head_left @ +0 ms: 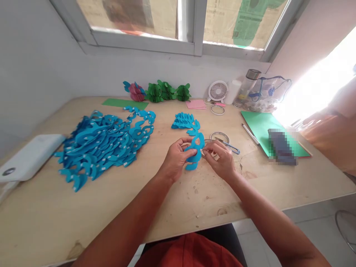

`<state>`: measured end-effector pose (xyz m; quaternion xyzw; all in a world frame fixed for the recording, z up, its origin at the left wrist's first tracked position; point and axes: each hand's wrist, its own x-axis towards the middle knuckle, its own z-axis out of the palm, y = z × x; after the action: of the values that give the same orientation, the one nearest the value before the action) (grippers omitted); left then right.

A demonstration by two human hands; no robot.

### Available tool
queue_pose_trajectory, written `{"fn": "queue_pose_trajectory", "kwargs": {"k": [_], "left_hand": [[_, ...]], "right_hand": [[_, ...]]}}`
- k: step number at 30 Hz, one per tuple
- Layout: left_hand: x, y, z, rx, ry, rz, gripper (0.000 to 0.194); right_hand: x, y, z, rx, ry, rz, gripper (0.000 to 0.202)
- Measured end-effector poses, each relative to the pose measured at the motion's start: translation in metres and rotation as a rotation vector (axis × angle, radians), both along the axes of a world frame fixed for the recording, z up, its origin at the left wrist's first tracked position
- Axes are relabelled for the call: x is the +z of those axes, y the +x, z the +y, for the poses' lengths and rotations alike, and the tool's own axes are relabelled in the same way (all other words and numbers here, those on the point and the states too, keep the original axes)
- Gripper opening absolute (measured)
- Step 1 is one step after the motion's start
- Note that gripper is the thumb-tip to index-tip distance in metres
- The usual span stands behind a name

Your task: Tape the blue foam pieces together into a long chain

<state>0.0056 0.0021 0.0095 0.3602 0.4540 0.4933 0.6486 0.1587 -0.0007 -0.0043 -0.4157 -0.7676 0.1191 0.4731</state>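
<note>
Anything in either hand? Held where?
Left hand: blue paper chain, pinched near its closer end, thumb on top at the left edge. Right hand: fingertips at its right edge; grip unclear.

The held blue strip looks like matt paper — the table smooth wood, the fan plastic.

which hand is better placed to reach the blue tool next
Probably the right hand: it is beside the blue tool, while the left hand is farther off, gripping the blue paper.
</note>
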Motion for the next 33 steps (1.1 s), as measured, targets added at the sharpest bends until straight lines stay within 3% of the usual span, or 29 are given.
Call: {"fn": "queue_pose_trajectory", "kwargs": {"k": [17,33], "left_hand": [[0.0069,-0.0048,0.0002,-0.066,-0.069,0.005,0.047],[0.0044,-0.0097,0.0032,-0.115,-0.048,0.0,0.047]], "right_hand": [[0.0015,0.0042,-0.0008,-0.029,0.344,-0.377,0.011],[0.0081,0.0038,-0.0058,-0.012,0.349,-0.474,0.013]]}}
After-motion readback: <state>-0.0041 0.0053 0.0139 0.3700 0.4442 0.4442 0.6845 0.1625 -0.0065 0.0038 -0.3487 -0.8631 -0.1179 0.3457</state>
